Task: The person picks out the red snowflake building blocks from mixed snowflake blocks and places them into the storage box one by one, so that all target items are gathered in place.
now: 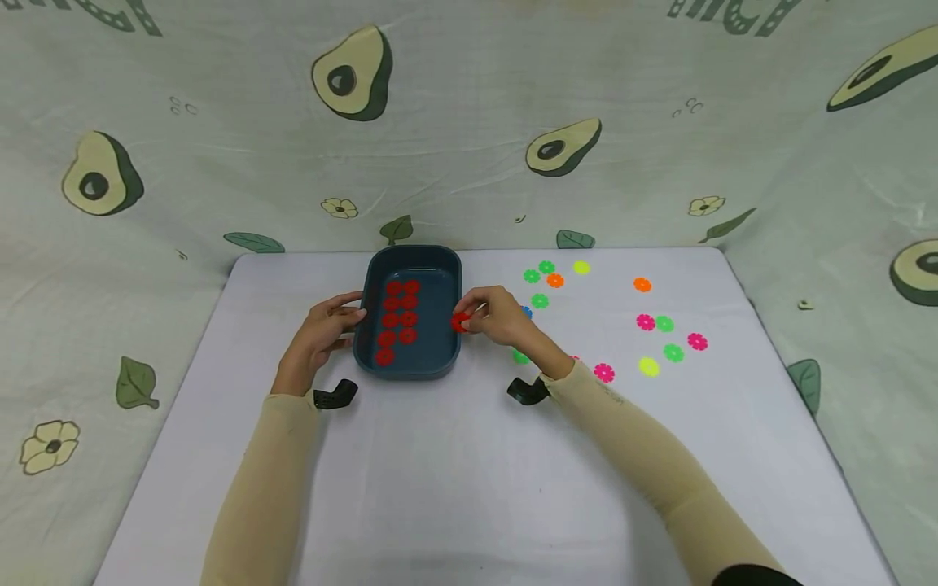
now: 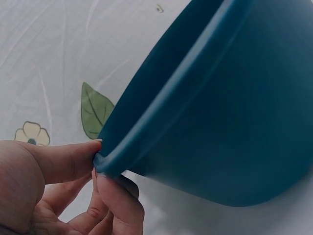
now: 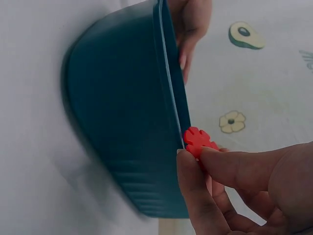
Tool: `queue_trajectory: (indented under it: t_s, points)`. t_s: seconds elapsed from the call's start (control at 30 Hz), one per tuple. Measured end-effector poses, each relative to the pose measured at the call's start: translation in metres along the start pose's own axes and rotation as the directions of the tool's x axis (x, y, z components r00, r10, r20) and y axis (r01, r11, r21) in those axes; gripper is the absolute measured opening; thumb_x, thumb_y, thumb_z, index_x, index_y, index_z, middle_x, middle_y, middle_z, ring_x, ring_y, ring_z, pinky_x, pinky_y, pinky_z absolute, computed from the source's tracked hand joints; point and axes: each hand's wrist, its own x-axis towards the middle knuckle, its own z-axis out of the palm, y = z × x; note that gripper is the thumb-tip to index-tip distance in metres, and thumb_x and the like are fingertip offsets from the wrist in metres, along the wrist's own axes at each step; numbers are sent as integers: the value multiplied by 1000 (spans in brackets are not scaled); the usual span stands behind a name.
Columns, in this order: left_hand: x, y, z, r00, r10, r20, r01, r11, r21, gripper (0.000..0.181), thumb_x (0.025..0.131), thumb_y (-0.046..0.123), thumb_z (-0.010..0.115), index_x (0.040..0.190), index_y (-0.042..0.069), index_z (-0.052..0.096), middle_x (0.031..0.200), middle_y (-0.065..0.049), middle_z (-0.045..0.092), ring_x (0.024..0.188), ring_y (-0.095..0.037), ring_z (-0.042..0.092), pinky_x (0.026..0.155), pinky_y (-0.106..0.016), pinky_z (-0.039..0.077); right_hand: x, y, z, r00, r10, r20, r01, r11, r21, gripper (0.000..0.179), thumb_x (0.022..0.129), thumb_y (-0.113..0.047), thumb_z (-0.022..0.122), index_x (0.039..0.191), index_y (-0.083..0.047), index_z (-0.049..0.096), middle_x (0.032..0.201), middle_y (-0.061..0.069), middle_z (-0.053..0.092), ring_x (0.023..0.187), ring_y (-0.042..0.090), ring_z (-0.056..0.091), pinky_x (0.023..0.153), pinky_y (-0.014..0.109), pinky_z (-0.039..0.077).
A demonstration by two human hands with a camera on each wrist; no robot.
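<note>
A dark blue rectangular tub (image 1: 434,346) stands on the white table. My left hand (image 1: 322,332) pinches its left rim between thumb and fingers, as the left wrist view shows the rim (image 2: 161,103) close up. Inside the tub, several red flower-shaped discs (image 1: 391,320) lie in two rough columns toward the left side. My right hand (image 1: 500,316) is at the tub's right rim. Between its thumb and index finger it pinches a red notched flower-shaped disc (image 3: 196,139), held at rim height. Whether a second disc sits behind that one, I cannot tell.
Loose discs lie scattered to the right: green (image 1: 540,301), orange (image 1: 642,285), yellow (image 1: 649,367) and pink (image 1: 698,342). A blue disc (image 1: 527,312) is partly hidden by my right hand. A printed cloth (image 1: 454,195) rises behind the table.
</note>
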Motion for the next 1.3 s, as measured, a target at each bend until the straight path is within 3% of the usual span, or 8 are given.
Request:
queue_trajectory:
  t_s: [0.3, 0.7, 0.93, 1.3]
  points:
    - [-1, -1, -2, 1000, 16, 5, -16, 1000, -2, 58, 109, 21, 61, 163, 16, 42, 127, 1, 56, 98, -9, 61, 81, -26, 50, 10, -12, 8, 1000, -2, 10, 2, 1000, -19, 21, 92, 11, 66, 108, 2, 76, 99, 15, 69, 81, 25, 66, 70, 26, 53]
    - [-3, 2, -2, 999, 29, 17, -29, 999, -20, 60, 108, 20, 63, 164, 16, 41, 120, 4, 59, 94, -6, 63, 76, -23, 53, 36, -32, 25, 990, -39, 137, 48, 997, -62, 23, 90, 13, 69, 110, 4, 77, 98, 16, 72, 77, 19, 63, 68, 23, 52]
    - [-2, 2, -2, 999, 28, 18, -28, 999, -31, 60, 108, 18, 63, 164, 15, 41, 116, 5, 60, 93, -6, 63, 75, -21, 53, 52, -44, 34, 966, -4, 259, 41, 990, -138, 25, 90, 14, 68, 111, 3, 78, 102, 15, 72, 92, 23, 66, 76, 27, 56]
    - [-3, 3, -1, 1000, 14, 9, -14, 999, -30, 59, 108, 18, 63, 163, 15, 43, 124, 0, 58, 95, -9, 62, 76, -23, 53, 75, -50, 40, 911, 67, 407, -2, 988, -157, 27, 85, 18, 75, 108, 4, 76, 89, 9, 67, 79, 18, 65, 73, 25, 56]
